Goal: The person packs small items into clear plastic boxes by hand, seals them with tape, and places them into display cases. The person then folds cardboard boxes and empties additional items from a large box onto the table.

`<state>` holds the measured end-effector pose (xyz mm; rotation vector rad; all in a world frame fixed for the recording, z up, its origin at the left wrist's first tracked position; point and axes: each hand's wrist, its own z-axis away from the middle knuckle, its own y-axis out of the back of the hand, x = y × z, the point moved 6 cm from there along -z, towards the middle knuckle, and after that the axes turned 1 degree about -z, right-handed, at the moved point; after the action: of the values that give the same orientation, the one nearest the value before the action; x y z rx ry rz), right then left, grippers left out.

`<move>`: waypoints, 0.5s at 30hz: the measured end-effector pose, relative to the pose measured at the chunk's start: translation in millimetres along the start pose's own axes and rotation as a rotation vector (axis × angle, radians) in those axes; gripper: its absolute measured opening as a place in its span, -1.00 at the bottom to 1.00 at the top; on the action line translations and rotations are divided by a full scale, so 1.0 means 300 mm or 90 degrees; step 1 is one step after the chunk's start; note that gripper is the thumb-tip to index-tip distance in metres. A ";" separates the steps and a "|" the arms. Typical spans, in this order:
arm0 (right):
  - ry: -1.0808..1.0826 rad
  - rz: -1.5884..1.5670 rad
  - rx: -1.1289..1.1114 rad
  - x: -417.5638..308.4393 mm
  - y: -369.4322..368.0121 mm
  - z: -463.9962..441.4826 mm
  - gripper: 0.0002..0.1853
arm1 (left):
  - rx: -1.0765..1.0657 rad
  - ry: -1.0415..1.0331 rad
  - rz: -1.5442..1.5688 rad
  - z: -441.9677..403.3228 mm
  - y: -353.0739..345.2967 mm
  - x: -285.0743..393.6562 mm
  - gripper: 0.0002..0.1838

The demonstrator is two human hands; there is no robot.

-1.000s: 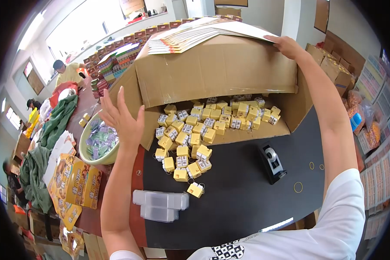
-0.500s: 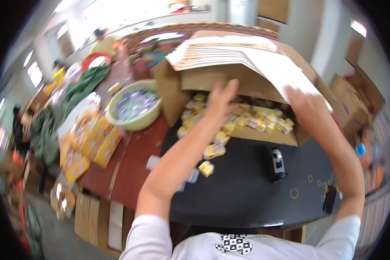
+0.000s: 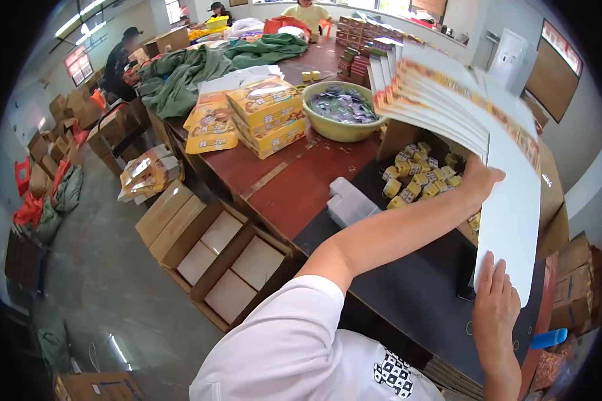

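Observation:
A long white flat carton blank [image 3: 508, 227] with an orange printed edge slants down from the fanned stack of blanks [image 3: 435, 100] toward me. My left hand [image 3: 481, 180] is closed on its left edge near the stack, the thumb lying over the white face. At the near end my right hand [image 3: 496, 301] has its fingers over the lower edge of the blank, and its thumb is hidden. Under the stack an open cardboard box [image 3: 398, 137] lies on its side with several small yellow-wrapped pieces [image 3: 418, 174] inside. The blank covers most of a dark device [image 3: 466, 286].
A pale green bowl [image 3: 344, 134] of purple packets stands left of the box, beside yellow printed cartons [image 3: 271, 113]. A clear plastic container [image 3: 348, 202] is on the black mat [image 3: 394, 260]. Open cartons [image 3: 237, 294] sit on the floor. A blue object [image 3: 548, 339] is at right.
My view has swung left. The white blank has come toward me and down over the mat. My left hand has gone from above the yellow pieces to the blank's edge.

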<state>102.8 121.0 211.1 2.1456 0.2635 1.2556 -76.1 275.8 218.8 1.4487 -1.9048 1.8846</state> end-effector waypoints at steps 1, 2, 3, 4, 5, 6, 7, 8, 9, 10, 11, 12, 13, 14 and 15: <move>0.000 -0.033 0.030 -0.013 0.039 -0.016 -0.25 | -0.034 -0.052 0.013 0.023 0.005 0.099 -0.60; 0.001 -0.066 0.061 -0.027 0.081 -0.034 -0.25 | -0.029 -0.057 0.012 0.018 0.035 0.159 -0.60; 0.002 -0.099 0.091 -0.043 0.124 -0.053 -0.25 | -0.066 -0.052 -0.011 0.002 0.050 0.216 -0.49; 0.003 -0.132 0.122 -0.058 0.172 -0.073 -0.25 | -0.103 -0.047 -0.036 0.025 0.056 0.314 -0.35; 0.015 -0.190 0.142 -0.083 0.231 -0.100 -0.26 | -0.062 -0.068 -0.085 0.058 0.090 0.417 -0.45; 0.028 -0.248 0.161 -0.110 0.289 -0.137 -0.28 | -0.019 -0.087 -0.135 0.116 0.121 0.568 -0.55; 0.035 -0.251 0.166 -0.143 0.326 -0.171 -0.28 | -0.040 -0.065 -0.174 0.093 0.191 0.644 -0.46; 0.103 -0.373 0.227 -0.187 0.378 -0.196 -0.31 | 0.050 -0.106 -0.135 0.110 0.266 0.727 -0.44; 0.168 -0.496 0.285 -0.221 0.418 -0.215 -0.35 | 0.138 -0.143 -0.096 0.142 0.341 0.805 -0.41; 0.213 -0.514 0.328 -0.247 0.438 -0.227 -0.38 | 0.135 -0.137 -0.100 0.174 0.401 0.888 -0.41; 0.249 -0.524 0.367 -0.267 0.445 -0.233 -0.42 | 0.190 -0.154 -0.149 0.209 0.485 0.989 -0.39; 0.232 -0.516 0.361 -0.285 0.435 -0.253 -0.42 | 0.241 -0.173 -0.199 0.245 0.571 1.085 -0.36; 0.226 -0.585 0.374 -0.304 0.425 -0.270 -0.43 | 0.180 -0.198 -0.195 0.263 0.668 1.148 -0.35; 0.220 -0.658 0.386 -0.322 0.417 -0.279 -0.44 | 0.234 -0.201 -0.211 0.294 0.767 1.204 -0.39; 0.207 -0.658 0.381 -0.340 0.407 -0.286 -0.44 | 0.231 -0.205 -0.278 0.379 0.791 1.265 -0.46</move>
<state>-39.8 14.1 242.5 1.7232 1.7967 0.9057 -377.3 -71.0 265.6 2.1764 -1.2205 1.9274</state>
